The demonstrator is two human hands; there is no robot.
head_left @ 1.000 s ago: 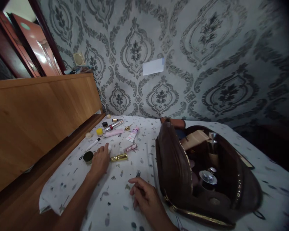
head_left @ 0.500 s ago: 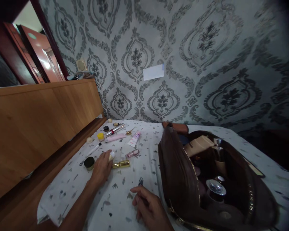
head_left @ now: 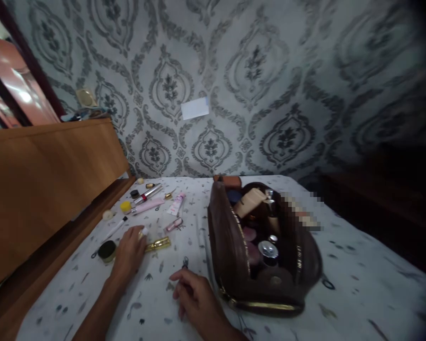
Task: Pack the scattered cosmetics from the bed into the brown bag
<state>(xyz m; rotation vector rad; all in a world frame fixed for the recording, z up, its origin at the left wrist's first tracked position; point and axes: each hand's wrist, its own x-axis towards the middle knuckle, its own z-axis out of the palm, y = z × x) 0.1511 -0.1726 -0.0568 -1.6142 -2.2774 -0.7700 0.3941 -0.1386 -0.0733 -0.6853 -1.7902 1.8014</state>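
Observation:
My left hand (head_left: 129, 248) lies low over the cloth, its fingers curled round a small white-capped tube (head_left: 143, 232) that is mostly hidden beneath them. Just right of it lies a gold lipstick tube (head_left: 158, 244), and a dark-lidded jar (head_left: 107, 251) stands close on its left. My right hand (head_left: 195, 293) hovers or rests at the near middle of the cloth, fingers loosely bent and apart, with nothing in them. Beside it stands a brown makeup bag (head_left: 227, 246), unzipped, holding a silver-capped bottle (head_left: 269, 252), a beige tube (head_left: 250, 202) and other cosmetics.
Farther back on the patterned cloth lie a pink tube (head_left: 147, 207), a yellow-lidded jar (head_left: 125, 207), a pink-and-white tube (head_left: 176, 203), a small pink lip tube (head_left: 173, 224) and a white pen-like stick (head_left: 115, 228). A wooden panel (head_left: 57, 175) borders the left; a papered wall stands behind.
The view has swung to the right, so everything sits farther left and the whole bag shows. Both hands keep nearly the same pose and place on the cloth.

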